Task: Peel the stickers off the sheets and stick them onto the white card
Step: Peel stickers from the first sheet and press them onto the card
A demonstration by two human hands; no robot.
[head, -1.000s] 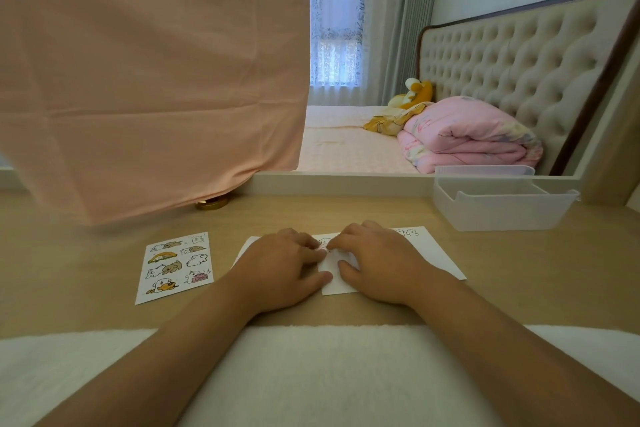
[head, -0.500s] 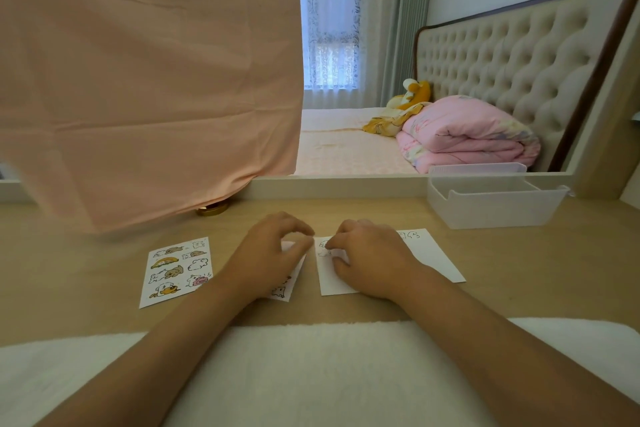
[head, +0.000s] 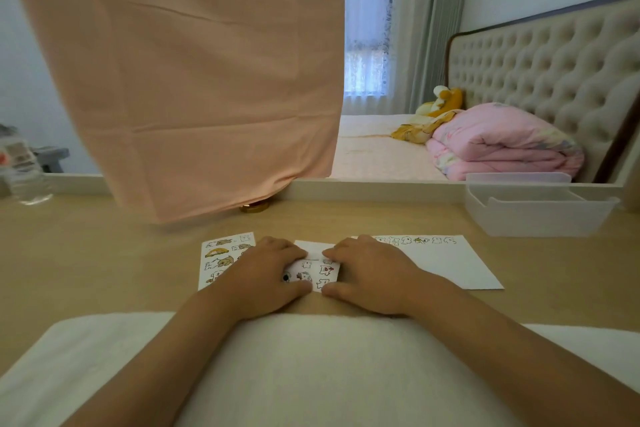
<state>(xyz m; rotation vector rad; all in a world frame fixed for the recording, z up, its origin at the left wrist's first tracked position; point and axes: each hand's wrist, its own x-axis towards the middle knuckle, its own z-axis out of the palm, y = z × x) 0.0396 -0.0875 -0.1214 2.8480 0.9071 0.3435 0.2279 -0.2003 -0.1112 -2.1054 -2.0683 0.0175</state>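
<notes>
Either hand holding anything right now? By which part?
Both hold the small sticker sheet: left hand on its left edge, right hand on its right edge.

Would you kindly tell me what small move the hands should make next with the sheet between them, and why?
Probably the right hand should pick up one sticker's edge while the left hand steadies the small sticker sheet: both hold it, no sticker looks lifted, and the white card has bare space.
</notes>
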